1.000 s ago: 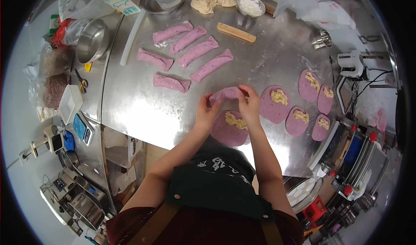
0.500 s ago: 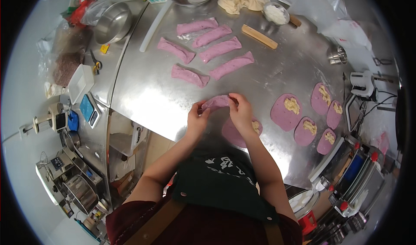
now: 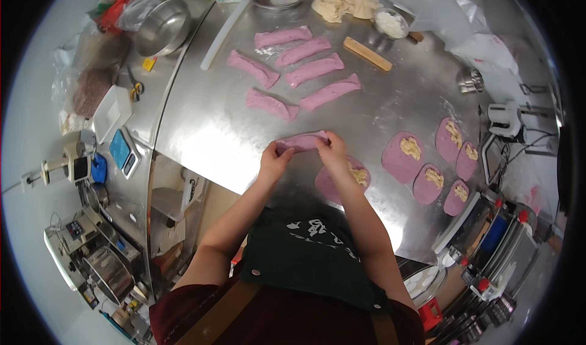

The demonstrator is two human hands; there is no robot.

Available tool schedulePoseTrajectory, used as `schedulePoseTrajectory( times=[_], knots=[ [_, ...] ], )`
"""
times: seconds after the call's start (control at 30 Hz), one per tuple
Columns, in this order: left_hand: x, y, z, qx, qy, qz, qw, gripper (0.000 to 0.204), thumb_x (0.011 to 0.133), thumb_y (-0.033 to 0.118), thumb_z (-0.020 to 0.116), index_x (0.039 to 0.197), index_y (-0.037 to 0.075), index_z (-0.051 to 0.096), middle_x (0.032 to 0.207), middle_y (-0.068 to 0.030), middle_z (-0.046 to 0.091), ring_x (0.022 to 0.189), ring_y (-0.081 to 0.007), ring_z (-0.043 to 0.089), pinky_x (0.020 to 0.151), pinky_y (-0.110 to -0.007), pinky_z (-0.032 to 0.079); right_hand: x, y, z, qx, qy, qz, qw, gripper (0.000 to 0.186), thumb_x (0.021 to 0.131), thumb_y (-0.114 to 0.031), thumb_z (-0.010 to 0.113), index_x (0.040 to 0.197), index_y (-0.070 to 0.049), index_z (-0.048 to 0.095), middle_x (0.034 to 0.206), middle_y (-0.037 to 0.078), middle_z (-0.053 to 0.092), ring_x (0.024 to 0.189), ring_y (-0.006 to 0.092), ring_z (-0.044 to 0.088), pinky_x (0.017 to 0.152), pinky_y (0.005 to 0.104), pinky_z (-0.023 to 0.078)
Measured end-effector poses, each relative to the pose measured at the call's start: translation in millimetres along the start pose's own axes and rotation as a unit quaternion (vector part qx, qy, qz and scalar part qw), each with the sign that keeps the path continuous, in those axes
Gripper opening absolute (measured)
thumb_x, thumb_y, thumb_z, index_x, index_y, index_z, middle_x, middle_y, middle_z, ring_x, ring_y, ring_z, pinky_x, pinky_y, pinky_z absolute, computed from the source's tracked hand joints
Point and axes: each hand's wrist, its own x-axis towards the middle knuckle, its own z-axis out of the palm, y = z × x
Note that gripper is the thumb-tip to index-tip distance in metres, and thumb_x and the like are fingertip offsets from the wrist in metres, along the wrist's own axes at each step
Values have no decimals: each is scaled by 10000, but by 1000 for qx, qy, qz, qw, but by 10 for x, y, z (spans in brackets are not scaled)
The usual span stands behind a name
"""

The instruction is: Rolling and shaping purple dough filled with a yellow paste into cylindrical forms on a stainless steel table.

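Note:
A pink dough roll point(image 3: 301, 141) is stretched between my two hands near the front of the steel table. My left hand point(image 3: 274, 160) pinches its left end, and my right hand point(image 3: 332, 152) grips the right end. Partly behind my right forearm lies a flat pink dough round point(image 3: 328, 187) with a pale yellow filling point(image 3: 359, 175) on it. Beyond my hands rest several finished-looking pink rolls point(image 3: 313, 69), seams and folds visible on some. To the right are several more flat dough pieces point(image 3: 401, 163) topped with the same filling.
A wooden stick point(image 3: 367, 54) lies beyond the rolls, near a bowl of white powder point(image 3: 391, 23) and a lump of pale dough point(image 3: 345, 4). A long white strip point(image 3: 225, 35) is at the back left. Left stand a steel bowl point(image 3: 163, 27), scissors point(image 3: 135, 86) and a scale point(image 3: 124, 152).
The dough roll between my hands looks longer and straighter. My left hand has moved slightly left along with its end. The whole view has shifted a little.

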Motion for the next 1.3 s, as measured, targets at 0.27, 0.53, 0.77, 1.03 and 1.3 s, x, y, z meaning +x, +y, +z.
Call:
schedulePoseTrajectory(
  times=[0.27,0.53,0.77,1.03,1.3],
  knots=[
    [-113,248,208,-67,8,41,997,347,819,122,669,1108,-45,578,988,-119,623,842,-170,604,720,-292,495,-28,-77,-161,-3,54,-124,991,328,828,-133,655,1115,22,612,1008,183,638,896,265,631,778,342,494],
    [197,6,-68,172,297,304,889,318,884,124,572,1158,-24,503,1087,-197,505,1009,-334,480,891,-433,394,629,-595,-1054,-221,199,-185,937,237,824,-164,630,1012,-24,664,905,178,650,841,326,643,735,394,509],
    [557,-57,-451,393,417,219,790,544,901,207,562,1320,-87,378,1373,-323,361,1253,-477,369,1057,-518,286,1952,-1511,-1715,-301,296,-322,847,97,785,-106,612,823,-58,686,846,159,632,819,342,621,732,428,494],
    [475,-24,-425,446,394,141,791,555,927,277,502,1345,-62,367,1417,-278,343,1334,-412,309,1097,-492,230,2986,-1648,-1759,-549,200,-146,798,134,779,-121,611,847,-58,707,950,166,669,927,323,642,802,406,515],
    [515,28,-416,436,395,134,797,566,912,271,497,1346,-68,365,1412,-292,345,1327,-426,308,1090,-517,218,3064,-1622,-1995,-574,239,-202,756,152,766,-115,619,882,-62,702,935,149,683,924,317,651,814,401,518]
  ],
)
